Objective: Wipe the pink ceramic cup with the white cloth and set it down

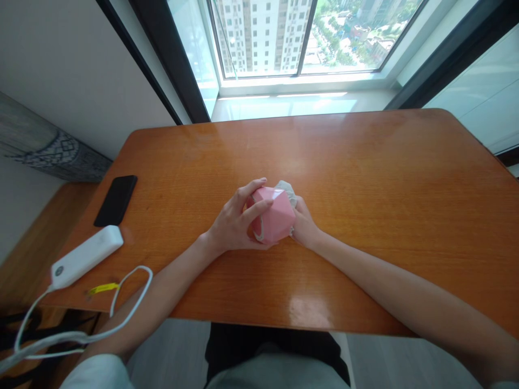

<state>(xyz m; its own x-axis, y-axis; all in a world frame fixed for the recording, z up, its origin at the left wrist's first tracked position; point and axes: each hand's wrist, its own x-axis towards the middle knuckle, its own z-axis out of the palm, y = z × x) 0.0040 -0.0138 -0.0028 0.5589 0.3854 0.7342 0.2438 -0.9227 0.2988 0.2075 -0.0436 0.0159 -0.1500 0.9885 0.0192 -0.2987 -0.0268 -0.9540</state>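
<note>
1. The pink faceted container (276, 217) is tipped on its side over the middle of the table (365, 178), between both hands.
2. The left hand (235, 221) wraps its left side, the grip closed on it with fingers across the facets.
3. The right hand (305, 228) presses against its right side. Its fingers are hidden, so I cannot tell that grip.
4. A grey cloth (287, 189) pokes out behind the container, touching it.
5. A black phone (116, 200) lies well apart, near the table's left edge.
</note>
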